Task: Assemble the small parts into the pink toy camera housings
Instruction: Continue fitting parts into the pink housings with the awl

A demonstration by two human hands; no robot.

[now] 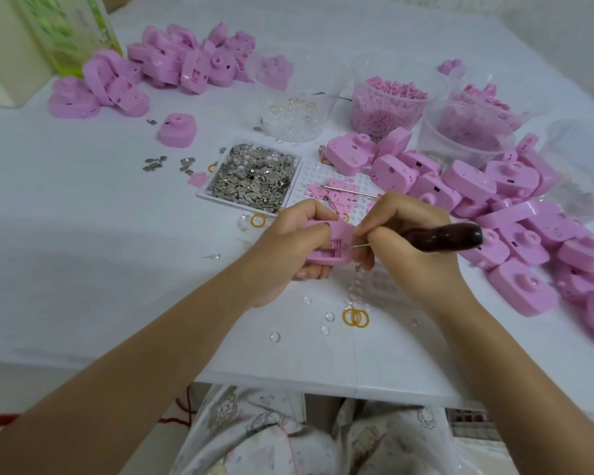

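My left hand (288, 241) grips a pink toy camera housing (330, 245) with its open inner side facing up, above the white table (100, 269). My right hand (402, 241) holds a tool with a dark wooden handle (450, 238); its thin metal tip (359, 246) reaches into the housing's inner side. A tray of small silver metal pieces (254, 176) lies just beyond my hands, next to a white pegged tray with small pink parts (336, 193).
Piles of pink housings lie at the back left (158, 70) and along the right (528, 228). Clear tubs hold pink pellets (388, 101), clear lenses (295, 114) and pink parts (467, 128). Yellow rings (356, 317) and clear lenses (275, 336) are scattered near the front edge.
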